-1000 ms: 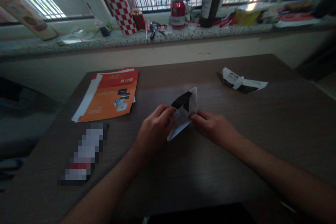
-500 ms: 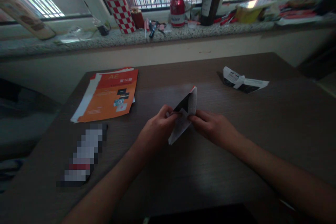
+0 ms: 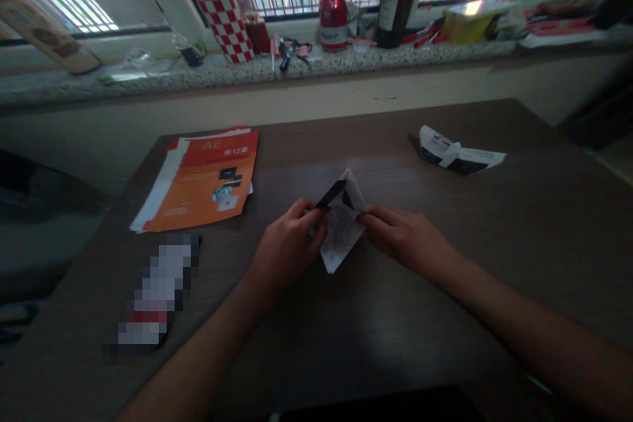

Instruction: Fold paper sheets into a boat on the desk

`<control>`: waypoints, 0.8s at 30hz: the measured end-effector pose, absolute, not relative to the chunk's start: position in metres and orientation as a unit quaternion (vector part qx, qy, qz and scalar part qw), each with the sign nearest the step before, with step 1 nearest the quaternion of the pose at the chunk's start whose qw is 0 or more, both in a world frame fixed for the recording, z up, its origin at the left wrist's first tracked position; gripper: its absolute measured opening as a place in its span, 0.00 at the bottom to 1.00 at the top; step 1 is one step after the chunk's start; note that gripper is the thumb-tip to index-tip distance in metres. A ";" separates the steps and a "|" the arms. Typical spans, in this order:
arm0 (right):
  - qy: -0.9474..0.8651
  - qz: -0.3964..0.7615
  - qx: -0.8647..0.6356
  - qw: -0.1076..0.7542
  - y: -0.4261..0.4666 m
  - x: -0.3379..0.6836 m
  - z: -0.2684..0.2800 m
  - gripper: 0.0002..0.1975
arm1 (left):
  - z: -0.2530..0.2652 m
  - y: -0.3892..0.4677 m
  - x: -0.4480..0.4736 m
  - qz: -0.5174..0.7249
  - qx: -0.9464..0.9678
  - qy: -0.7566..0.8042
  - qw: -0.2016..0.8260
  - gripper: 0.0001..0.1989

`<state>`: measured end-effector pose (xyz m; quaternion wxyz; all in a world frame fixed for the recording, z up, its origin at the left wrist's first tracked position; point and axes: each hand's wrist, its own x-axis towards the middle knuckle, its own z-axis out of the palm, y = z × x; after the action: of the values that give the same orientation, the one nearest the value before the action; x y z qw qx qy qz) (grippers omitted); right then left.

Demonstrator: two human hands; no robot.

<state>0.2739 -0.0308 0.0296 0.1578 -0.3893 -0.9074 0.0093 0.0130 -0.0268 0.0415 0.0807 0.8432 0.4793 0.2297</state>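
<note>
A folded piece of paper (image 3: 341,237), white with black patches and a small red tip at the top, is held above the middle of the table. My left hand (image 3: 291,231) pinches its left edge between thumb and fingers. On the opposite side, my right hand (image 3: 395,227) grips the right corner the same way. Between the hands the paper's layers stand apart, with a gap showing under the upper point. Farther back on the right lies a folded paper boat-like shape (image 3: 452,155), white and black, with raised ends; neither hand touches it.
An orange booklet (image 3: 202,184) rests on loose sheets at the table's left. Nearer me is a blurred-out, phone-like object (image 3: 158,290). Along the stone windowsill (image 3: 173,79) stand a red can (image 3: 333,23), a dark bottle (image 3: 398,6), a checkered container (image 3: 226,23) and a yellow tub (image 3: 465,26).
My hands have spread a little apart, mostly the left one moving left. The folded paper has widened between them, and its top point has shifted left.
</note>
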 end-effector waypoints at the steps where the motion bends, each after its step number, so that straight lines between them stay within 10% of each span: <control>1: -0.907 0.010 -0.390 0.160 -0.030 0.275 0.029 0.13 | 0.040 -0.026 0.012 0.231 0.844 0.476 0.082 0.11; 24: -0.885 0.103 -0.396 0.223 -0.023 0.291 0.028 0.15 | 0.023 -0.027 0.007 0.284 0.862 0.409 0.098 0.11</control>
<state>0.2907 -0.0233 0.0276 0.2231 -0.3961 -0.8847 0.1032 0.0066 -0.0269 0.0227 0.0978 0.8619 0.4088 0.2836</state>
